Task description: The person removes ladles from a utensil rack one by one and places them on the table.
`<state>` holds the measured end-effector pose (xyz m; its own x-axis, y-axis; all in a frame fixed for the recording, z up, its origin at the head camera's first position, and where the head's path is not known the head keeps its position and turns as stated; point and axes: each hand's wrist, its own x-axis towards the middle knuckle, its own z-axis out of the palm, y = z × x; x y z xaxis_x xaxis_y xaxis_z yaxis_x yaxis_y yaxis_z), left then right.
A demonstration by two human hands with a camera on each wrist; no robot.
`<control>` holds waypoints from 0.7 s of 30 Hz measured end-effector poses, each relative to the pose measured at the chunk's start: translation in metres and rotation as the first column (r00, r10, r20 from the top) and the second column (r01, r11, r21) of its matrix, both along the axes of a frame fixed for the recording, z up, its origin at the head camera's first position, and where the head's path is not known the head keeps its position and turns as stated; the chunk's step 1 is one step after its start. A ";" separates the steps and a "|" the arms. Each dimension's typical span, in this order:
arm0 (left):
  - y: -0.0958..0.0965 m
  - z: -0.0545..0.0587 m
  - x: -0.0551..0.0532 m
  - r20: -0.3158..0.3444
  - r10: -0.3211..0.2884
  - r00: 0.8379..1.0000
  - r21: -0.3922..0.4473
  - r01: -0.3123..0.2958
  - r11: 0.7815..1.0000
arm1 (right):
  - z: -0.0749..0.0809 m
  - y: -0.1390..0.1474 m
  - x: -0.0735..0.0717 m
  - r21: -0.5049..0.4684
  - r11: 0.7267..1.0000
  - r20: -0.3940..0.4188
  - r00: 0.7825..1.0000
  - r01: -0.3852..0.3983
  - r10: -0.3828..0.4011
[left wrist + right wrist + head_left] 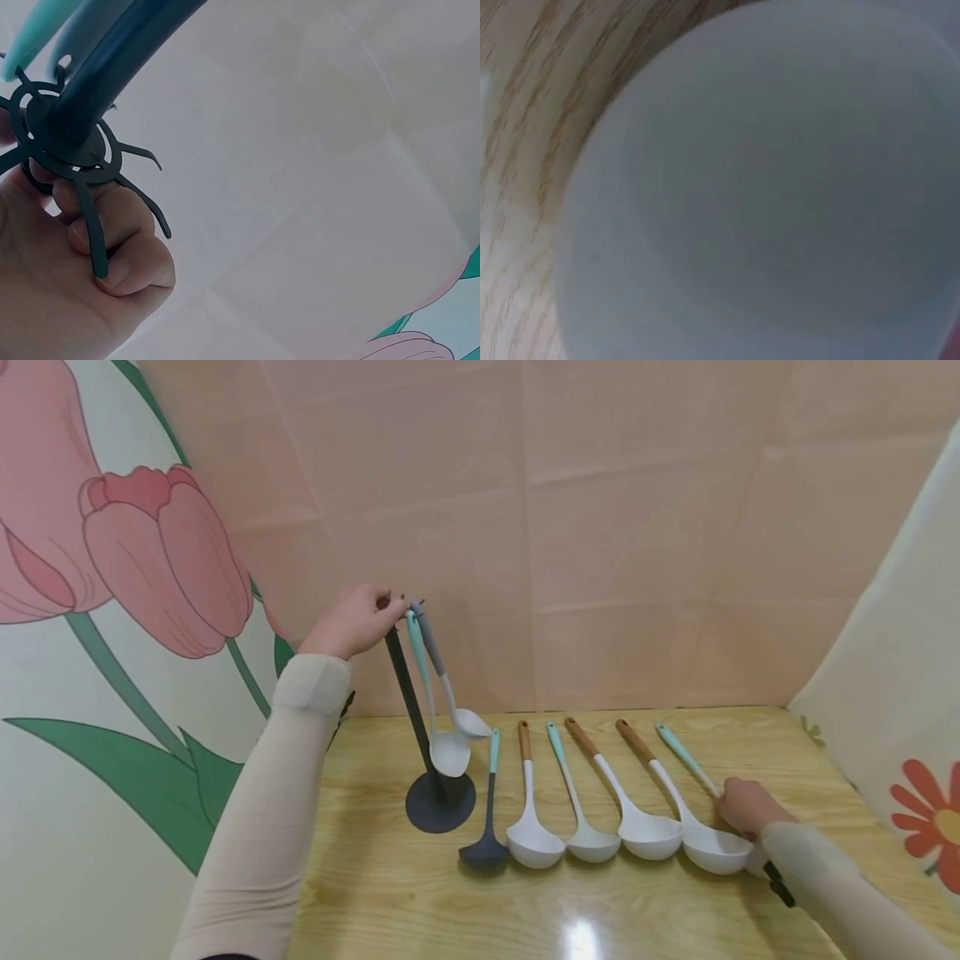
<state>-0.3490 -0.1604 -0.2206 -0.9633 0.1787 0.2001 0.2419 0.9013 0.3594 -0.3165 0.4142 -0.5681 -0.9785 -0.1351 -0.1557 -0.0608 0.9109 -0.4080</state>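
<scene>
My left hand [352,622] grips the top of a dark utensil stand [407,693], its fingers curled under the hooked ring in the left wrist view. Two ladles hang from the stand: one mint-handled ladle [450,753] and one grey-blue-handled ladle [471,723]. At the right end of a row, my right hand [750,807] holds the stem of a mint-handled ladle [678,747] lying on the table. That hand and sleeve mostly hide its bowl in the head view; a pale ladle bowl [765,187] fills the right wrist view.
Along the wood-grain table [405,902] lie a dark ladle [483,854], a wooden-handled ladle [535,846], a mint-handled white ladle [594,845] and two more wooden-handled ladles, the last [716,852] close beside my right hand. A pink cloth backdrop [637,543] stands behind.
</scene>
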 end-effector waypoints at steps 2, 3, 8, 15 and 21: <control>0.000 0.000 0.000 0.000 0.004 1.000 -0.002 -0.004 1.000 | 0.002 -0.002 -0.001 0.013 0.999 0.020 0.999 0.030 -0.030; 0.000 0.000 0.000 0.001 0.006 1.000 -0.003 -0.006 1.000 | 0.003 -0.001 -0.001 0.011 0.999 0.024 0.999 0.035 -0.035; 0.002 0.001 0.001 0.014 0.020 1.000 -0.005 -0.020 1.000 | 0.005 0.001 -0.002 0.005 0.999 0.022 0.998 0.052 -0.052; 0.002 0.002 0.002 0.020 0.034 0.999 -0.004 -0.034 0.999 | 0.007 0.000 -0.003 0.029 0.999 -0.005 0.999 0.036 -0.036; 0.002 0.003 0.002 0.013 0.037 0.999 -0.001 -0.037 0.999 | 0.011 -0.002 -0.003 0.011 1.000 0.017 1.000 0.024 -0.025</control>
